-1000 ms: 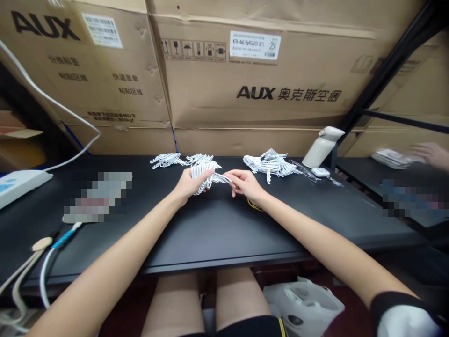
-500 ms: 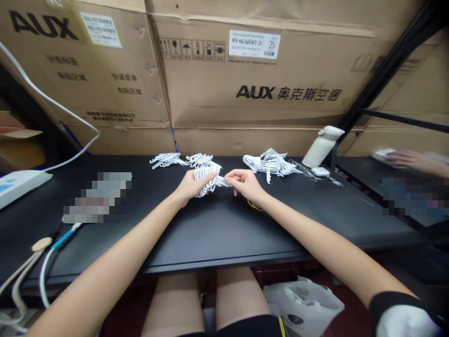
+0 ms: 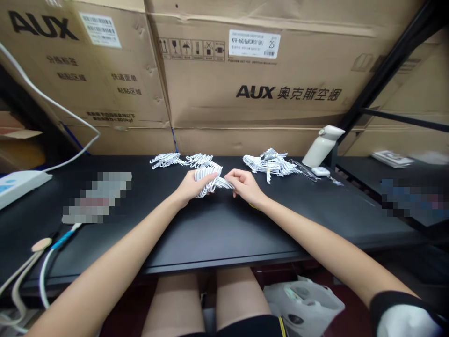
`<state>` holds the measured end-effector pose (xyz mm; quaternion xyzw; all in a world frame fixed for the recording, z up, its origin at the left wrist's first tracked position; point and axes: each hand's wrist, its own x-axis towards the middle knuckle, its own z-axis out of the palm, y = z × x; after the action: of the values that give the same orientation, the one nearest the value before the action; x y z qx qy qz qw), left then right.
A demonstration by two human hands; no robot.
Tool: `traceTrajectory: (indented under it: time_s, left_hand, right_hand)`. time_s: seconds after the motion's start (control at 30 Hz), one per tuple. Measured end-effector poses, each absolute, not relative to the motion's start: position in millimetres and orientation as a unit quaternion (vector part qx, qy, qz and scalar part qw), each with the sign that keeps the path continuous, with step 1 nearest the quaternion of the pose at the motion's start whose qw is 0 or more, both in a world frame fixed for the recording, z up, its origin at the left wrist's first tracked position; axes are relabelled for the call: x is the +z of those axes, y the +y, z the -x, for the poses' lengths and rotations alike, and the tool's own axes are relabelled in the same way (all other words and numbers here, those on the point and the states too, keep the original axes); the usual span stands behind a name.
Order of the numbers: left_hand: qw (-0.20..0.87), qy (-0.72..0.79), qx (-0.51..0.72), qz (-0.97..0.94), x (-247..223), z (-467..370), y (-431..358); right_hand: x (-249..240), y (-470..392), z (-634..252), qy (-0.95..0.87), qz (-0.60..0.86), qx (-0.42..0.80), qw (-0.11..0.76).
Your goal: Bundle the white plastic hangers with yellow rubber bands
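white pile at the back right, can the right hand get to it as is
Probably yes: only tabletop shows between the white pile and the right hand, though its fingers seem to pinch the white bundle in the left hand.

white hook bundle in left grip

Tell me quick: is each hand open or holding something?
Left hand: closed, holding a bunch of white hooked pieces.
Right hand: closed, seemingly pinching the ends of that bunch.
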<state>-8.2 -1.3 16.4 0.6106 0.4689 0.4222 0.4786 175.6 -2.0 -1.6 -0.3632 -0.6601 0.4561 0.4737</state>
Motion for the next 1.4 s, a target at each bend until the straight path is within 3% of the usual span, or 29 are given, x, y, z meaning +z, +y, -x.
traceTrajectory:
  time_s: [0.17,0.53,0.83,1.07,1.27,1.4]
  left_hand:
    - [0.519,0.447,0.439,-0.582,14.6,8.5,0.1]
    - [0.501,0.46,0.428,-0.595,15.9,10.0,-0.6]
    - [0.497,0.474,0.424,-0.591,13.8,10.3,1.4]
    - [0.485,0.47,0.407,-0.615,15.7,9.7,-1.8]
    - [0.499,0.472,0.4,-0.607,13.2,8.0,-1.3]
    - [0.507,0.469,0.403,-0.6,13.1,8.1,-1.7]
  right_hand:
    - [0.9,-3.2,-173.2,-0.638,0.336,0.518,0.459]
    - [-1.0,-3.3,-174.4,-0.669,0.354,0.457,0.466]
    - [4.8,-2.6,-173.4,-0.612,0.369,0.558,0.423]
    - [-3.6,-0.4,-173.6,-0.651,0.36,0.463,0.482]
    - [0.1,-7.2,-178.9,-0.774,0.362,0.228,0.467]
    - [1.0,-9.4,-179.4,-0.794,0.346,0.181,0.467]
